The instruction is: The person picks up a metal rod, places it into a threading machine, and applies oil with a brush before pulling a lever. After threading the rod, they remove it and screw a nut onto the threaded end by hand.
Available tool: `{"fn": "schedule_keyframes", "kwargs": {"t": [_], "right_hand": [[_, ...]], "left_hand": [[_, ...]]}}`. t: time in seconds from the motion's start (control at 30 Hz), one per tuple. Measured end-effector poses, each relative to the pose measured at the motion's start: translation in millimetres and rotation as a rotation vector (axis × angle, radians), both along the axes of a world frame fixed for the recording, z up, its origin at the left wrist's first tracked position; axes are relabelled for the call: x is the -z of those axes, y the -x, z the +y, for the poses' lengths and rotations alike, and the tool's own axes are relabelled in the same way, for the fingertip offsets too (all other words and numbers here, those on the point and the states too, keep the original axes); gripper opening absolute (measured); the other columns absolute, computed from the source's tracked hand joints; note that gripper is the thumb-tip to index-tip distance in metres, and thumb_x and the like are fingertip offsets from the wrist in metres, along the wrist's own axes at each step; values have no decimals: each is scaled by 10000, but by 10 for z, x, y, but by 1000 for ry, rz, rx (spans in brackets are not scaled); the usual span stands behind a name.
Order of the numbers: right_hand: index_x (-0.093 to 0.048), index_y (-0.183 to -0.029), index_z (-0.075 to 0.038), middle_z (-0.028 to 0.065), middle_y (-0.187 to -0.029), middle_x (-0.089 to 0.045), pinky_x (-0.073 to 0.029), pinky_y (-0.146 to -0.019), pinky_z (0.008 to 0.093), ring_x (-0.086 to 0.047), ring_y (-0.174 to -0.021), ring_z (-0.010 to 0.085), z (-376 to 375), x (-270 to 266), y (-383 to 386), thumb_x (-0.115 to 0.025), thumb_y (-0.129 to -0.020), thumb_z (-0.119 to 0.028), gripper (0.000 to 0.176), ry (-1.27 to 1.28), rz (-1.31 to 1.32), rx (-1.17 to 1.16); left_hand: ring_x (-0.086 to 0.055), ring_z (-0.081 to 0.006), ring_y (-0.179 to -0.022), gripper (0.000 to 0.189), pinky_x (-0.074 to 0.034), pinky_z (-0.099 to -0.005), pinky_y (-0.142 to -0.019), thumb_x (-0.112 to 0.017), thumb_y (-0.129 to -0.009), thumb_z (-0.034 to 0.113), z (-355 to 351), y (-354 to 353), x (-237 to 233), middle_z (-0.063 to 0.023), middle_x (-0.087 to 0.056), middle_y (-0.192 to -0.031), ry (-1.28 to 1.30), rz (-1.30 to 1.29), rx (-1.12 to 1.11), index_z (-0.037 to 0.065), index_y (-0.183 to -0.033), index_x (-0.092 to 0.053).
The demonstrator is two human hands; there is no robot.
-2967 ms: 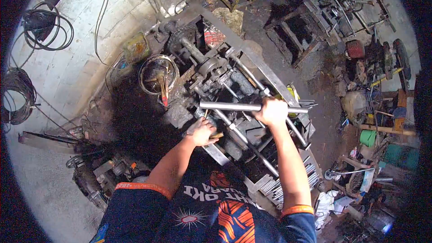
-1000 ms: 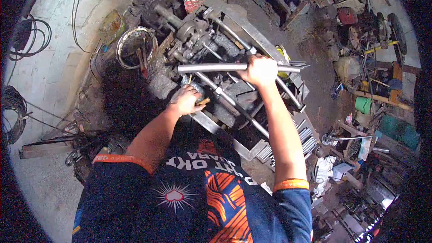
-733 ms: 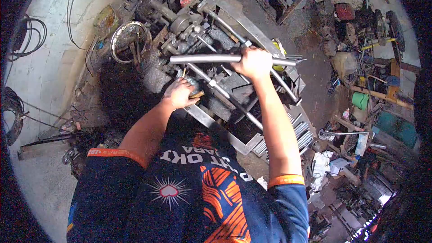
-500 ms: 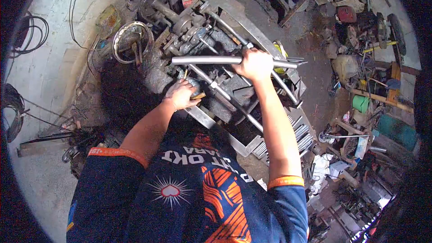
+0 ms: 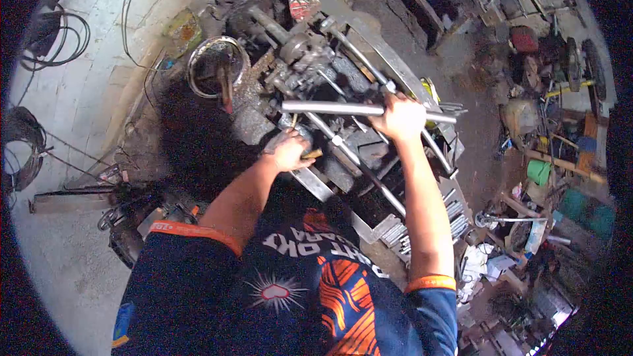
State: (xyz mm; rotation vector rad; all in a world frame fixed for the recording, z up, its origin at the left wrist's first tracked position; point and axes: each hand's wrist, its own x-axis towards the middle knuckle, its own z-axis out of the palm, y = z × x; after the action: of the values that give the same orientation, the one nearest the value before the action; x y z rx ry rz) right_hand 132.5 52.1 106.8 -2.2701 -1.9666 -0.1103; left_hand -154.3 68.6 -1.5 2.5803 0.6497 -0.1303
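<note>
A long silver metal tube [image 5: 330, 107] lies crosswise above the machine, with my right hand [image 5: 402, 117] wrapped round it towards its right end. Below the tube's left part, my left hand [image 5: 289, 150] rests on the machine's near edge, its fingers bent over a greyish part beside a small yellowish handle [image 5: 312, 155]. Whether the fingers grip that part is hidden. Two metal rods [image 5: 359, 57] run diagonally across the machine frame [image 5: 316, 183] under the tube.
A round metal rim [image 5: 192, 72] stands left of the machine. Several thin metal rods [image 5: 455, 214] are bundled at its lower right. Black cable coils [image 5: 26, 138] hang at the far left. At the right are scattered parts and a green container [image 5: 539, 171].
The whole view has shifted, so the machine, tube and both hands appear further right and lower. My right hand still holds the tube, and my left hand remains at the machine's near edge.
</note>
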Motion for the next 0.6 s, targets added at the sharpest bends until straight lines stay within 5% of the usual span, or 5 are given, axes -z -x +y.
{"fn": "schedule_keyframes", "kwargs": {"t": [0.23,0.37,0.5,0.57,0.6], "right_hand": [[-666,-812,-89,101,-691,-648,-500,-640,392,-651,-651,272,4,-18,18,-715,-582,-493,467,80,4,6],[-591,-615,-91,102,-615,-618,-498,-586,394,-636,-600,279,27,39,15,-725,-558,-470,406,-9,-4,-5],[-636,-672,-89,99,-625,-619,-505,-586,395,-636,-600,276,48,-1,25,-732,-504,-461,419,27,-9,-23],[-626,-625,-69,110,-542,-557,-470,-477,386,-585,-484,285,76,-35,38,-706,-667,-407,349,-155,-6,-123],[-623,-624,-66,112,-548,-560,-472,-479,387,-588,-491,288,80,-49,37,-706,-664,-410,355,-145,0,-126]], "left_hand": [[-564,-283,-925,469,-374,-418,-935,-602,-771,527,12,43,88,-123,-640,-864,70,14,2,63,-835,-632],[-576,-286,-948,447,-389,-423,-935,-602,-769,514,17,35,23,-119,-641,-838,69,7,-15,78,-857,-644],[-593,-271,-914,439,-434,-399,-884,-612,-759,507,33,36,19,-90,-648,-837,84,19,-26,84,-871,-646],[-593,-272,-921,447,-427,-403,-900,-602,-766,514,37,27,14,-91,-648,-846,89,42,-17,82,-874,-644],[-593,-273,-928,455,-419,-408,-916,-591,-773,520,39,27,5,-93,-649,-855,94,65,-7,80,-876,-643]]}}
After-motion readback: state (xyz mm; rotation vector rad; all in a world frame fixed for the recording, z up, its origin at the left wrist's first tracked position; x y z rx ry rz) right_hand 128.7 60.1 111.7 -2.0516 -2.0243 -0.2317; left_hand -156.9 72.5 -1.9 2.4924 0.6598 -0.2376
